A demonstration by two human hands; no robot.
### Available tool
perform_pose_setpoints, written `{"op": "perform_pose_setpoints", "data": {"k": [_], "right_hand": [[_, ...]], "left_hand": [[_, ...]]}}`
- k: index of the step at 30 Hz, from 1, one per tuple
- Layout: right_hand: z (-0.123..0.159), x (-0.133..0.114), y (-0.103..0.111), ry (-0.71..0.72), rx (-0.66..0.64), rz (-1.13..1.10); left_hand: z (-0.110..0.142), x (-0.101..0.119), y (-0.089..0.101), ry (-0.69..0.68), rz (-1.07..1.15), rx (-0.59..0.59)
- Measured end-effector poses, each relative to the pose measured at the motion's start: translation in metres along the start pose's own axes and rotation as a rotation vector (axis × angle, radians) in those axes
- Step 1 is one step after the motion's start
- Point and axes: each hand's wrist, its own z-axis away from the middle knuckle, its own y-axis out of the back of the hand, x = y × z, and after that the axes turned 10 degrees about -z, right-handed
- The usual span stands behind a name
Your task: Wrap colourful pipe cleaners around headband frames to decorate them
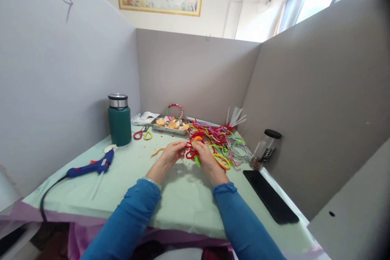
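Note:
Both my hands meet over the middle of the table, fingers closed on a red pipe cleaner shape [191, 154] bent into small loops. My left hand [174, 152] pinches its upper left side. On the other side, my right hand [204, 156] grips it, partly hiding the loops. A bright green strip [197, 161] sticks out below the right fingers, and an orange curved piece [197, 139] shows just above them; whether either is joined to the red shape I cannot tell. Beside the right hand lies a yellow loop [224, 161].
Behind my hands spreads a pile of coloured pipe cleaners [210, 128], beside a metal tray [170, 131] of small pieces. Scissors [143, 134], a green flask [119, 124] and a blue glue gun [91, 167] stand or lie left. Right are a clear jar [269, 146] and a black flat object [269, 197].

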Motion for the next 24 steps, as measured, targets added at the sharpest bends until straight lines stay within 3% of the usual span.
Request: {"op": "perform_pose_setpoints", "data": {"k": [6,11,13,18,24], "right_hand": [[-0.0039,0.0049,0.0029,0.027,0.044,-0.011],[-0.0043,0.0046,0.0058,-0.007,0.070,0.035],[-0.0032,0.0037,0.0055,-0.058,0.027,0.011],[0.0020,-0.0010,0.0058,-0.134,-0.105,-0.003],[0.0029,0.0000,0.0065,-0.048,-0.087,-0.027]], "left_hand": [[0.0017,0.0006,0.0021,0.045,-0.118,0.050],[0.0081,0.0019,-0.0005,0.067,-0.344,-0.122],[0.0084,0.0020,-0.0011,0.019,-0.378,-0.106],[0.0035,0.0005,0.0015,-0.037,-0.365,0.036],[0.0022,-0.0001,0.0009,-0.064,-0.321,-0.048]]}}
